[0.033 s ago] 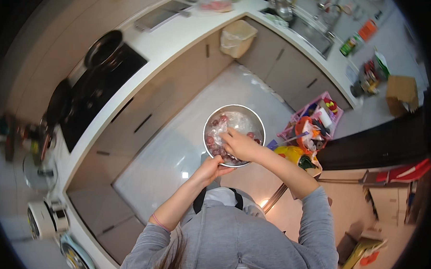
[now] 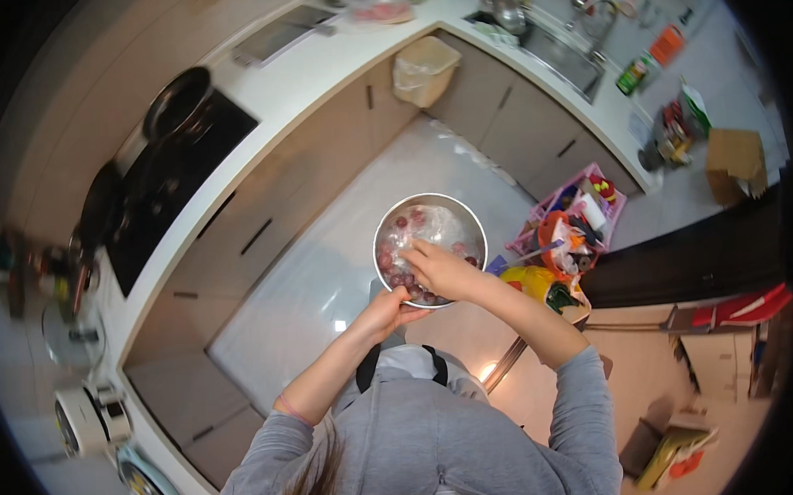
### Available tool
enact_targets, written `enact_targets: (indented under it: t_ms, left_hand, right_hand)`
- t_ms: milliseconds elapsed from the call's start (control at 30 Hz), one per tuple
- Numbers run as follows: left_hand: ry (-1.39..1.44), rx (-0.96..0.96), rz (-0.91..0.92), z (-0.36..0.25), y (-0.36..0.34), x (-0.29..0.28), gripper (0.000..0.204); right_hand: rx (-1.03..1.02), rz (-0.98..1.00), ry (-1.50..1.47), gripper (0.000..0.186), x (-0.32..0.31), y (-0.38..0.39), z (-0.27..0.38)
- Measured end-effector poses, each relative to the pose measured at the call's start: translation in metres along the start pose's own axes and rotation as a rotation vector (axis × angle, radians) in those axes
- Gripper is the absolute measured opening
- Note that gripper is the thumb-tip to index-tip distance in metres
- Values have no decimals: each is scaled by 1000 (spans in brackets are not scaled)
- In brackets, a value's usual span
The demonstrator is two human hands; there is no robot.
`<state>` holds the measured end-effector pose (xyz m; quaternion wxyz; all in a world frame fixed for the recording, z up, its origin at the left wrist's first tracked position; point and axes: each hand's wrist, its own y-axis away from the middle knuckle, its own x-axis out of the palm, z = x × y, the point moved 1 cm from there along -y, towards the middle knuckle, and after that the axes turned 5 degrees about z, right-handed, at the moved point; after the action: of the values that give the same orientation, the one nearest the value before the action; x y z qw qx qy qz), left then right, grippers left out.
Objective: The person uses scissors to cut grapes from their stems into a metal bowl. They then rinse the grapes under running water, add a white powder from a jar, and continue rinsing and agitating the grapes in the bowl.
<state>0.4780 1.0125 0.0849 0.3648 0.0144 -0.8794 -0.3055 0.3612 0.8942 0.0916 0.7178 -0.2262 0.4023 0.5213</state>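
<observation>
Two bare hands reach up from the lower edge of my view and meet at a round metal bowl (image 2: 453,225), held up near the middle, in front of the body and above the pale floor (image 2: 327,268). From where I watch, the left hand (image 2: 389,310) is closed on the near side of the rim, thumb over the edge and fingers beneath, so the bowl is in its grip. A thin pink band (image 2: 288,403) circles that forearm just below the grey sleeve.

I see the right hand (image 2: 440,270) over the near right side of the bowl, its fingers bunched and pointing down inside. They look partly bent, neither spread wide nor made into a fist; I cannot tell whether they pinch anything. Round, dark red fruits (image 2: 399,280) lie in the bowl, mostly along the near and left sides, with a few toward the far wall. The shiny inside blurs some of them for me.

Around this, I have a white counter (image 2: 318,69) curving along the left and far side, with a black stove (image 2: 159,174) and a dark pan (image 2: 178,105) on it. A pale bin (image 2: 427,72) hangs at the cabinet front near the corner. To the right, a pink basket (image 2: 614,210) full of mixed goods stands near a yellow bag (image 2: 527,281).
</observation>
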Motion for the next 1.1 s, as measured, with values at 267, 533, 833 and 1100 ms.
enact_targets:
  t_ms: [267, 533, 833, 1100]
  left_hand:
    - [-214, -198, 189, -97, -159, 46, 37]
    - [-429, -302, 366, -200, -301, 115, 37]
    - [-369, -448, 371, -256, -471, 185, 36]
    - [-382, -392, 332, -296, -596, 269, 34]
  right_hand:
    - [6, -4, 193, 44, -121, 1, -101]
    - [265, -367, 289, 42, -233, -40, -253]
    - [335, -173, -13, 54, -303, -63, -389]
    - [115, -139, 390, 32, -397, -35, -508]
